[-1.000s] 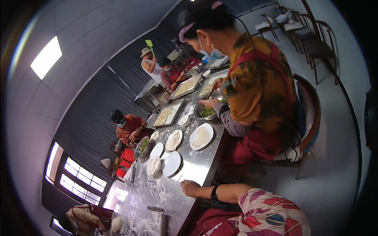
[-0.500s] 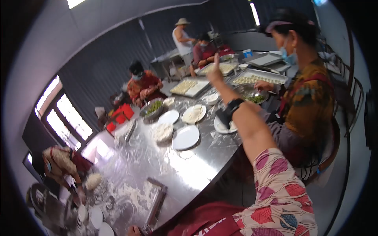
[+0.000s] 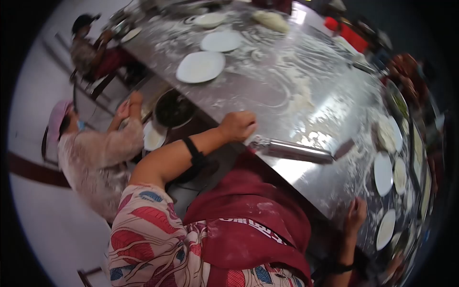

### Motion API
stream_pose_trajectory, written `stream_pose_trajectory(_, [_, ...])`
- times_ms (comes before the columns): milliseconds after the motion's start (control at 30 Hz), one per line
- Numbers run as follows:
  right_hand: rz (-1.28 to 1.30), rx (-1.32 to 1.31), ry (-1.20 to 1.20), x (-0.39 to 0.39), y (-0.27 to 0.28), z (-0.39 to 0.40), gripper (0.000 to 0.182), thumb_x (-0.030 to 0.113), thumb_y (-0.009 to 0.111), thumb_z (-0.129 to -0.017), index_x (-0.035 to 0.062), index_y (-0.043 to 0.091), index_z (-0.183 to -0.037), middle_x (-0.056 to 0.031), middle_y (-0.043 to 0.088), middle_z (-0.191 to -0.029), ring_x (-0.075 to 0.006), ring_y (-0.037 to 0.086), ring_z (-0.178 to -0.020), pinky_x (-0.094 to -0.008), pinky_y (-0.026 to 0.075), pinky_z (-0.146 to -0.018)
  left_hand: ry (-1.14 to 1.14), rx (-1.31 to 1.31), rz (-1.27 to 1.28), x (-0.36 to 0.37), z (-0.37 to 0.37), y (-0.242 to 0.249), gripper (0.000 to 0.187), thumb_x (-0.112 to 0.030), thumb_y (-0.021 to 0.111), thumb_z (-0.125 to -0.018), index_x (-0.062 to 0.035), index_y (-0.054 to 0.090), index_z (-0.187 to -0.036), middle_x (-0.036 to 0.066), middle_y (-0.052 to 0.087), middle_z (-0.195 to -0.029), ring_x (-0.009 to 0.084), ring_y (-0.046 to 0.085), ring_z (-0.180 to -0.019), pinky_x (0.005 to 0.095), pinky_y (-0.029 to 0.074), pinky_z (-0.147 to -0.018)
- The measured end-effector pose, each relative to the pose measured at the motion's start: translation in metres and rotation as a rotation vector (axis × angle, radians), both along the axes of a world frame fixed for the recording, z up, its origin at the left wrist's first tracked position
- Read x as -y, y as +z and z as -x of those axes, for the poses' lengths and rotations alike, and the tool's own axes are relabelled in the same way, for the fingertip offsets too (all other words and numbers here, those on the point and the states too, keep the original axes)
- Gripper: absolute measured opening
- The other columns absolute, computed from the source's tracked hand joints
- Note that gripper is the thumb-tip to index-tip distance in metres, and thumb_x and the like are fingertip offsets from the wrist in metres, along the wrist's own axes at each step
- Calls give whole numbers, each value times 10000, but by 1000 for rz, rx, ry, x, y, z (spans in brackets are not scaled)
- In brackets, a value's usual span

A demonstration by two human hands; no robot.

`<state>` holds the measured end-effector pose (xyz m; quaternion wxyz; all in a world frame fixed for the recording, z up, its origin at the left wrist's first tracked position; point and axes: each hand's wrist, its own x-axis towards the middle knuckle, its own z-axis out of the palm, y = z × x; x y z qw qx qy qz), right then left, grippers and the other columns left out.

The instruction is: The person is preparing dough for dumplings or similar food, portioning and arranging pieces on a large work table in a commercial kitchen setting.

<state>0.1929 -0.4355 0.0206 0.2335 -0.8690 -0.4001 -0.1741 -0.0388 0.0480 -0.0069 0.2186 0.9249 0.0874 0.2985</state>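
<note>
My left hand (image 3: 237, 126) rests at the near table edge, its fingers curled into a loose fist. Just beyond its fingers lies a metal rolling pin (image 3: 299, 150) on the floury metal table (image 3: 248, 95); a gap seems to separate them. Farther right, my right hand (image 3: 355, 215) is low by the table edge with its fingers curled in, and nothing shows in it. White plates (image 3: 383, 173) stand beyond that hand. A dark red apron (image 3: 253, 205) covers my front between the two arms.
Two white plates (image 3: 201, 67) and a dough lump (image 3: 270, 21) are on the far table. At left, a person in a pink cap (image 3: 60, 115) sits by a bowl of greens (image 3: 173, 107). Another person sits farther back. A bowl of flour (image 3: 386, 135) stands at right.
The view has swung down and left. My right arm, raised with a finger pointing up before, is now low at the table's edge. My left hand and forearm have come fully into view.
</note>
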Motion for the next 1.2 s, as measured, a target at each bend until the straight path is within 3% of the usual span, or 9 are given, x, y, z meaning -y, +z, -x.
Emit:
stream_pose_trajectory(100, [131, 139, 57, -8, -17, 11, 159, 66, 567, -902, -25, 614, -1023, -176, 606, -867, -387, 577, -815, -450, 476, -748, 60, 4, -16, 5, -2, 4, 150, -214, 650, -800, -76, 592, -801, 110, 600, -762, 322, 616, -701, 413, 490, -607])
stream_pose_trajectory(167, [105, 185, 108, -11, -23, 16, 208, 120, 523, -945, -49, 605, -1035, -199, 595, -908, -373, 578, -828, -445, 469, -758, 97, 16, -19, 8, -1, 4, 171, -230, 660, -796, -83, 574, -776, 100, 586, -747, 317, 609, -687, 409, 485, -596])
stream_pose_trajectory(267, [20, -57, 26, -20, -20, 21, 206, 130, 560, -899, -22, 624, -1024, -194, 626, -919, -396, 566, -873, -486, 445, -814, 120, 66, 14, 6, 0, 0, 200, -246, 671, -790, -90, 551, -753, 95, 568, -728, 322, 600, -665, 414, 478, -587])
stream_pose_trajectory(367, [76, 4, 60, -16, -17, 21, 250, 125, 509, -944, -57, 603, -1087, -212, 602, -957, -397, 571, -935, -452, 461, -833, 130, 105, 56, 5, -2, -1, 217, -260, 680, -785, -92, 546, -752, 91, 564, -725, 326, 597, -662, 418, 477, -588])
stream_pose_trajectory(467, [146, 194, 125, -31, -1, 25, 287, 273, 551, -957, 5, 652, -944, -182, 631, -876, -379, 601, -767, -475, 487, -696, 182, 92, 84, 6, -2, -2, 227, -271, 685, -782, -93, 546, -754, 87, 568, -730, 326, 600, -669, 421, 479, -594])
stream_pose_trajectory(700, [170, 53, 57, -37, 12, 39, 289, 240, 531, -980, -15, 666, -966, -195, 632, -842, -379, 594, -744, -464, 487, -696, 203, 68, 34, 6, -7, -8, 219, -268, 674, -779, -86, 555, -801, 99, 576, -758, 325, 610, -680, 425, 497, -605])
stream_pose_trajectory(1000, [100, 129, 214, -29, 6, 28, 276, 246, 524, -973, 6, 660, -978, -179, 635, -878, -371, 597, -763, -454, 491, -696, 238, -27, 1, 11, -9, -3, 230, -271, 666, -798, -77, 548, -831, 104, 572, -768, 324, 617, -683, 425, 500, -585])
stream_pose_trajectory(1100, [32, 8, 47, 5, -39, 0, 271, 249, 532, -967, 11, 660, -966, -170, 639, -891, -374, 597, -773, -452, 490, -702, 215, -5, -1, 11, -8, 1, 223, -262, 669, -800, -78, 543, -814, 101, 570, -772, 321, 612, -678, 424, 492, -578])
stream_pose_trajectory(1200, [58, 76, 68, 12, -48, 1, 237, 154, 512, -946, -35, 621, -1038, -197, 611, -942, -390, 571, -899, -455, 459, -806, 210, 13, -12, 12, -10, 2, 207, -245, 667, -801, -80, 541, -787, 98, 567, -761, 323, 606, -672, 427, 483, -575])
